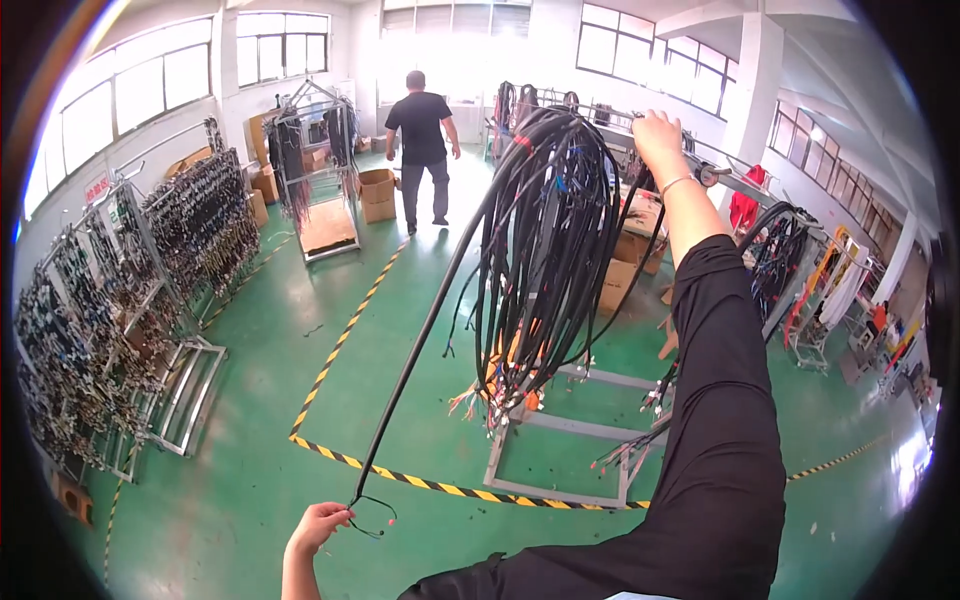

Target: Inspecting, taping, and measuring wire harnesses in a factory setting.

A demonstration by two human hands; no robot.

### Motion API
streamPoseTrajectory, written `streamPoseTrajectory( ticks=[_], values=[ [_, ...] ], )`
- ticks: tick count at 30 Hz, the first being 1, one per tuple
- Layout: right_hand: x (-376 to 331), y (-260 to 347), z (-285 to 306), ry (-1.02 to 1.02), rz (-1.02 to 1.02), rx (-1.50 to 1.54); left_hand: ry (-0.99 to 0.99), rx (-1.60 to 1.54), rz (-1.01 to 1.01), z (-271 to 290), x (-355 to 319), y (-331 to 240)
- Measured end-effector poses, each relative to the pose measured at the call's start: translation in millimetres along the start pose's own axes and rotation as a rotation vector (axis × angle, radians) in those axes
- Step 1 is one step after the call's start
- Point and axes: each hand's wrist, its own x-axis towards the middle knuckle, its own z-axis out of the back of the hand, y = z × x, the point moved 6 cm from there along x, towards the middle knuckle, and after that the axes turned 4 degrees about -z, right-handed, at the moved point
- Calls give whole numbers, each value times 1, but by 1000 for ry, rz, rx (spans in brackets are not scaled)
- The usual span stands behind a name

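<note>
Pinched in the fingers of my left hand (320, 525), low in front of me, is the lower end of a black wire harness (427, 340). Thin loose leads branch out beside those fingers. From there the harness rises, stretched nearly straight, to a thick bundle of black wire harnesses (545, 230) draped over a metal rack (575, 425). Coloured wire ends and connectors hang at the bundle's bottom. My right hand (660, 140) is raised and closed at the rack's top bar, right of the bundle; what lies inside its fingers is hidden.
Racks full of hanging wire harnesses (200, 225) line the left side. A smaller wheeled rack (325, 215) stands farther back, near a cardboard box (377, 195). A person (422, 140) in dark clothes is ahead, facing away. Yellow-black tape (440, 485) marks the green floor.
</note>
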Motion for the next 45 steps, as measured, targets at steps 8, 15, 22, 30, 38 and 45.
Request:
streamPoseTrajectory(
  ticks=[8, 15, 22, 30, 38, 45],
  values=[
    [24, -15, 102, -622, -45, -220, -9, -100, -61, -3, 6, 21],
    [-117, 20, 221, -592, 64, -21, 144, -137, -236, -10, 10, -9],
    [-366, 137, 216, 752, 231, 1117, 457, -1, -371, 13, 51, 6],
    [-591, 276, 294, 1187, -600, 2183, 791, -265, -226, 14, 59, -23],
    [-663, 320, 305, 940, -974, 1800, 994, -394, -155, 15, 12, -46],
    [-649, 374, 319, 976, -812, 1923, 1136, -577, -75, 16, -26, -63]
  ],
)
